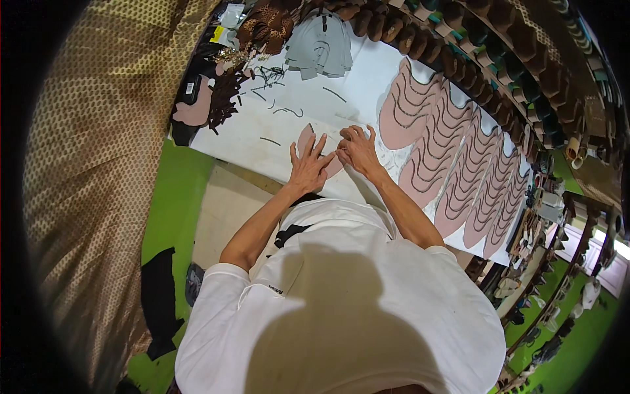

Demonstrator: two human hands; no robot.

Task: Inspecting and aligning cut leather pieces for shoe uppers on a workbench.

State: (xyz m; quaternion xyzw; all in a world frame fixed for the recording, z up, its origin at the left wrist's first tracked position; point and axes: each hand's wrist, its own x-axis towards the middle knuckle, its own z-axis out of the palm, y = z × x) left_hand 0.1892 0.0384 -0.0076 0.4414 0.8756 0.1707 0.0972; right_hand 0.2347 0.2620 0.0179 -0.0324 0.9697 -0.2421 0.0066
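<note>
A person in a white T-shirt leans over a long white surface (pixel 367 79), seen from above through a fisheye lens that bends every edge.

The left hand (pixel 307 164) lies flat with fingers spread wide, pressing on a pink sole-shaped piece (pixel 306 140) near the surface's front edge; the flat palm seems meant to keep the thin piece from shifting. The right hand (pixel 357 150) sits just beside it, touching at the fingertips, with fingers curled and close together over the same piece's edge, as if pinching or smoothing something small. Whether anything is held between them cannot be told.

To the person's right, rows of matching pink pieces (pixel 453 157) lie overlapped like fish scales, each with thin dark curved strips across it; the overlap probably saves room while they wait. They look flat, matte and flexible, like leather or foam sheet.

Farther along the surface lies a fanned stack of grey pieces (pixel 320 47), cut in rounded shapes. Loose dark strips (pixel 282 105), short and curved, are scattered near them. At the far left corner sits a heap of brown scraps (pixel 266 26).

Along the back runs a curved row of dark brown shoe forms (pixel 459 39) on shelves. The floor (pixel 167 197) is bright green.
</note>
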